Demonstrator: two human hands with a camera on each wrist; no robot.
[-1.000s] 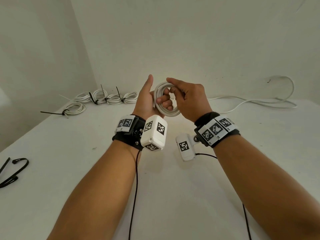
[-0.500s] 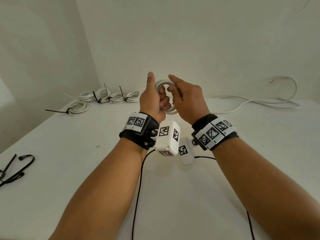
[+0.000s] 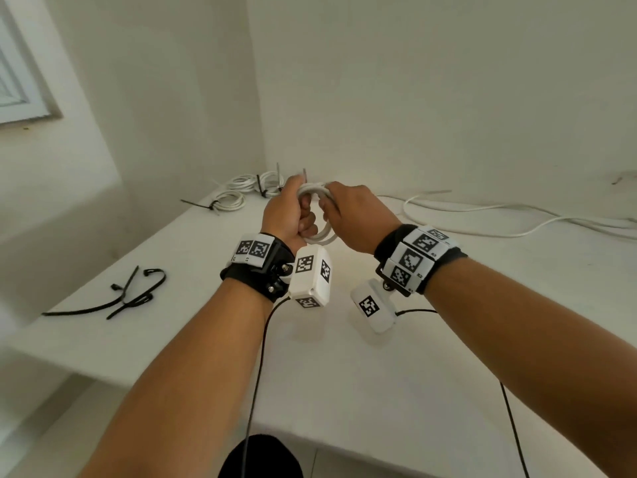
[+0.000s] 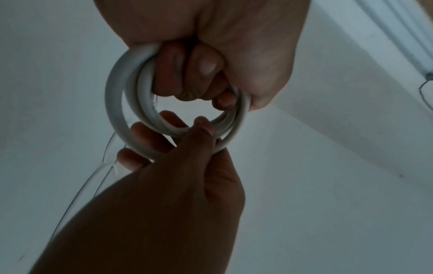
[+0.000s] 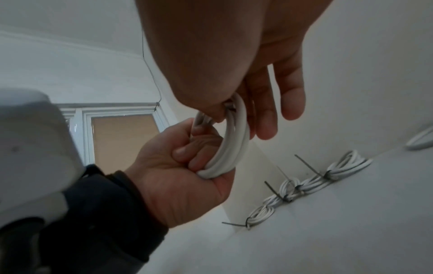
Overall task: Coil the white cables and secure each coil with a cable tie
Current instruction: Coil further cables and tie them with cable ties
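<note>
A small white cable coil (image 3: pixel 321 239) is held up over the table between both hands. My left hand (image 3: pixel 303 219) grips its near side in a fist, fingers curled through the loop (image 4: pixel 114 103). My right hand (image 3: pixel 331 208) pinches the far side of the coil (image 5: pixel 234 144) between thumb and fingers; its fingers (image 5: pixel 269 115) lie fairly straight behind the loops. The cable's loose remainder (image 3: pixel 482 210) trails to the right across the table. Black cable ties (image 3: pixel 131 298) lie at the table's left edge.
Several tied coils (image 3: pixel 231 200) with black tie tails sit in the back left corner, also seen as tied coils (image 5: pixel 290 187) in the right wrist view. The white table (image 3: pixel 344 374) meets walls at the back and the left. Black sensor wires hang from both wrists.
The left thumb, raised before, has come down onto the coil and the left fist has tightened. Both hands sit closer together on the coil. The head view has tilted and shifted.
</note>
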